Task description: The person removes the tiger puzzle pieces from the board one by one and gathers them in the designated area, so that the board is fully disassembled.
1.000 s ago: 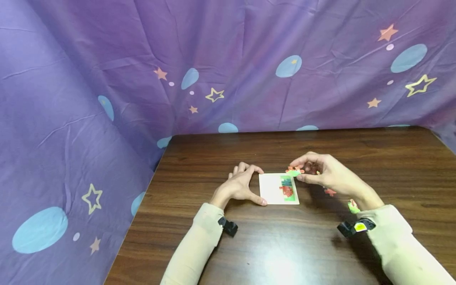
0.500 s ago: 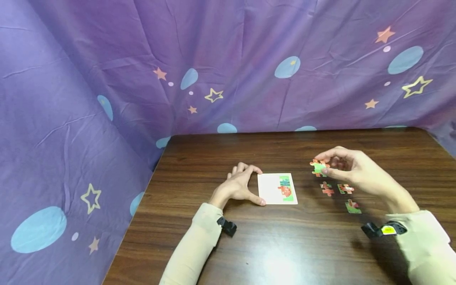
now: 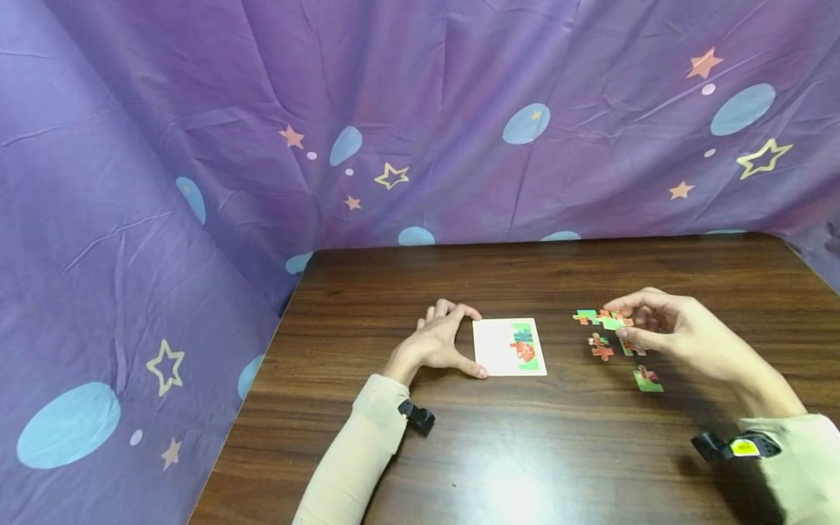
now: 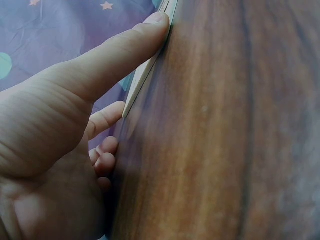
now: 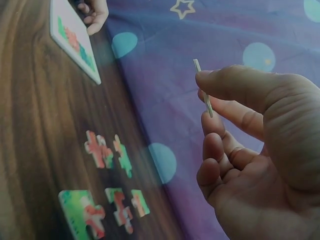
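My left hand (image 3: 434,344) spans the left side of a square white puzzle board (image 3: 491,347), holding it with thumb and index finger at its two left corners. Fitted pieces of a green, teal and red picture fill a strip at the board's right. Between thumb and fingertips, my right hand (image 3: 689,332) pinches a green and red jigsaw piece (image 3: 612,321). In the right wrist view that jigsaw piece (image 5: 209,107) appears edge-on, above the table. Loose pieces lie under and beside the right hand, including a red one (image 3: 600,347) and a green-cornered one (image 3: 648,380).
A teal and green piece (image 3: 585,317) lies at the back of the loose group; another piece (image 3: 632,348) is partly covered by the right thumb. The dark wooden table (image 3: 499,445) meets a purple curtain (image 3: 446,182) with stars along its back and left.
My right hand has moved from the board's upper right corner rightward over the loose pieces, carrying the jigsaw piece along. The left hand keeps its hold on the board.
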A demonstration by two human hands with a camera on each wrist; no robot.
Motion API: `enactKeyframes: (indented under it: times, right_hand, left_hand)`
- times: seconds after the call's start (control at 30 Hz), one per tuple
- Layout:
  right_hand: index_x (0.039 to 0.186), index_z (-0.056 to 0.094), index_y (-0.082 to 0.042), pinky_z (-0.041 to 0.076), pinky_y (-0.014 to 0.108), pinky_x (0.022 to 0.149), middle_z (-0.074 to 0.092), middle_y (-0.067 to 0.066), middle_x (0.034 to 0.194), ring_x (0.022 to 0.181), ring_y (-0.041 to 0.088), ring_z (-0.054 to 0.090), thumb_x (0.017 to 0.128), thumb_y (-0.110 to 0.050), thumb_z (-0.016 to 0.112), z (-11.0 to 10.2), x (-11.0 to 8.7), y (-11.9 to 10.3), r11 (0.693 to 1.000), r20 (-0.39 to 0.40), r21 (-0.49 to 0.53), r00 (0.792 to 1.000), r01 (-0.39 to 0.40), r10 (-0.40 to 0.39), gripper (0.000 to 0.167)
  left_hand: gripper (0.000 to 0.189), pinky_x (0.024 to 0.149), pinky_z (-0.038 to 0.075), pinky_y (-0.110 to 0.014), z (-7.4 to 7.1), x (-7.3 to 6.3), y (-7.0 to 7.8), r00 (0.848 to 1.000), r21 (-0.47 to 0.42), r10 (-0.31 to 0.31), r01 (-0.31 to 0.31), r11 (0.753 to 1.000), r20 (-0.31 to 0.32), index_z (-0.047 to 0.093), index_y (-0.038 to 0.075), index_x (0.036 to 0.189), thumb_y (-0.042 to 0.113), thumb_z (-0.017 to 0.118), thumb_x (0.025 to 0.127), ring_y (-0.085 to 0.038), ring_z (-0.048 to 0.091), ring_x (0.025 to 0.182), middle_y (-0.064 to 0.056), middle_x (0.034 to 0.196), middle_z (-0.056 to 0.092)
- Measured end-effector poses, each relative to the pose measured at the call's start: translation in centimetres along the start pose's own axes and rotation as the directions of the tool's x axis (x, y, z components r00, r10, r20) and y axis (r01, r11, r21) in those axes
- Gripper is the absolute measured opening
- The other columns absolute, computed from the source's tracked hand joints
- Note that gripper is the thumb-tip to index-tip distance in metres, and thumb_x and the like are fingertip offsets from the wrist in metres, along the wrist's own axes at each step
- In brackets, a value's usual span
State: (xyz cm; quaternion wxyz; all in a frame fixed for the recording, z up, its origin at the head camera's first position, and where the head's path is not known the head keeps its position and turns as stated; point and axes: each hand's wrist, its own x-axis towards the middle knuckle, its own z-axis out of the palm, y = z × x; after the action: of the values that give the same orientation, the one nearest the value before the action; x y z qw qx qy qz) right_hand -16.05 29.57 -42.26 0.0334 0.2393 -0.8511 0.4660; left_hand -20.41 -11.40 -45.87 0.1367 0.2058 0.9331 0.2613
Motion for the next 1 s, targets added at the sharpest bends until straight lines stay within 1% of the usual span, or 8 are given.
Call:
enactKeyframes:
  times: [0.13, 0.37, 0.43, 0.5, 0.57, 0.67, 0.8, 1.0]
  right_hand:
    - [0.132, 0.076, -0.013, 0.052, 0.029, 0.065, 0.072, 0.007, 0.096, 0.078, 0.016, 0.067, 0.096, 0.005, 0.082, 0.2, -0.8, 0.5, 1.000, -0.011, -0.007, 1.000, 0.006, -0.006, 0.041]
    - [0.134, 0.075, -0.013, 0.055, 0.034, 0.064, 0.073, 0.006, 0.101, 0.080, 0.019, 0.069, 0.100, 0.001, 0.080, 0.5, -2.1, 1.2, 0.997, 0.022, 0.024, 0.997, -0.071, 0.070, 0.036]
    - [0.134, 0.075, -0.012, 0.055, 0.033, 0.064, 0.072, 0.005, 0.102, 0.081, 0.018, 0.068, 0.099, 0.002, 0.080, 0.7, -2.5, 1.6, 0.998, 0.026, 0.022, 0.998, -0.061, 0.060, 0.038]
    - [0.133, 0.076, -0.011, 0.053, 0.031, 0.065, 0.071, 0.005, 0.103, 0.084, 0.016, 0.066, 0.097, 0.003, 0.082, 0.9, -2.8, 2.1, 0.999, 0.020, 0.013, 0.999, -0.031, 0.030, 0.039]
    - [0.132, 0.076, -0.009, 0.051, 0.029, 0.066, 0.071, 0.004, 0.102, 0.084, 0.014, 0.064, 0.095, 0.006, 0.083, 1.1, -2.9, 2.6, 1.000, 0.022, 0.012, 1.000, 0.001, -0.002, 0.041]
    - [0.131, 0.076, -0.007, 0.050, 0.029, 0.065, 0.070, 0.003, 0.098, 0.083, 0.014, 0.063, 0.093, 0.007, 0.084, 1.4, -3.3, 3.2, 1.000, 0.040, 0.015, 0.999, 0.017, -0.018, 0.041]
    - [0.131, 0.075, -0.007, 0.050, 0.029, 0.065, 0.068, 0.003, 0.096, 0.081, 0.013, 0.063, 0.094, 0.004, 0.084, 1.7, -3.5, 3.7, 1.000, 0.069, -0.001, 0.998, 0.013, -0.013, 0.040]
    - [0.131, 0.076, -0.011, 0.049, 0.029, 0.063, 0.071, 0.002, 0.096, 0.076, 0.014, 0.063, 0.092, 0.000, 0.088, 1.9, -3.7, 4.1, 1.000, 0.076, -0.024, 0.997, -0.003, 0.005, 0.042]
  left_hand:
    - [0.103, 0.110, 0.037, -0.043, 0.0, -0.1, 0.0, 1.000, -0.002, -0.002, 0.002, 1.000, 0.001, 0.051, 0.034, 0.155, 0.055, 0.105, 0.071, -0.026, 0.039, 0.134, -0.007, 0.154, 0.040]
    - [0.102, 0.113, 0.036, -0.044, 0.0, 0.0, 0.0, 1.000, -0.001, -0.002, 0.002, 1.000, -0.006, 0.050, 0.034, 0.155, 0.053, 0.105, 0.071, -0.026, 0.039, 0.136, -0.007, 0.155, 0.040]
    - [0.103, 0.113, 0.036, -0.045, 0.0, 0.0, 0.0, 1.000, -0.003, -0.001, 0.001, 1.000, -0.004, 0.050, 0.034, 0.155, 0.054, 0.105, 0.071, -0.027, 0.039, 0.137, -0.008, 0.156, 0.040]
    - [0.103, 0.113, 0.036, -0.045, 0.0, 0.0, 0.0, 1.000, -0.006, -0.003, 0.003, 1.000, -0.003, 0.050, 0.034, 0.155, 0.054, 0.105, 0.071, -0.028, 0.039, 0.137, -0.008, 0.156, 0.040]
    - [0.104, 0.113, 0.036, -0.045, -0.1, 0.0, 0.0, 1.000, -0.004, -0.005, 0.005, 1.000, -0.002, 0.050, 0.034, 0.155, 0.055, 0.105, 0.070, -0.028, 0.039, 0.137, -0.008, 0.156, 0.040]
    - [0.103, 0.113, 0.036, -0.045, -0.1, 0.0, 0.0, 1.000, -0.003, -0.004, 0.004, 1.000, -0.001, 0.050, 0.034, 0.155, 0.055, 0.105, 0.070, -0.028, 0.039, 0.137, -0.008, 0.156, 0.040]
    - [0.102, 0.112, 0.036, -0.045, 0.0, 0.0, -0.1, 1.000, -0.009, -0.004, 0.004, 1.000, -0.003, 0.051, 0.034, 0.154, 0.054, 0.105, 0.070, -0.028, 0.039, 0.136, -0.008, 0.154, 0.040]
    - [0.102, 0.113, 0.036, -0.045, -0.1, 0.1, 0.0, 1.000, -0.004, -0.018, 0.018, 1.000, 0.005, 0.051, 0.034, 0.155, 0.055, 0.105, 0.071, -0.028, 0.038, 0.138, -0.008, 0.156, 0.039]
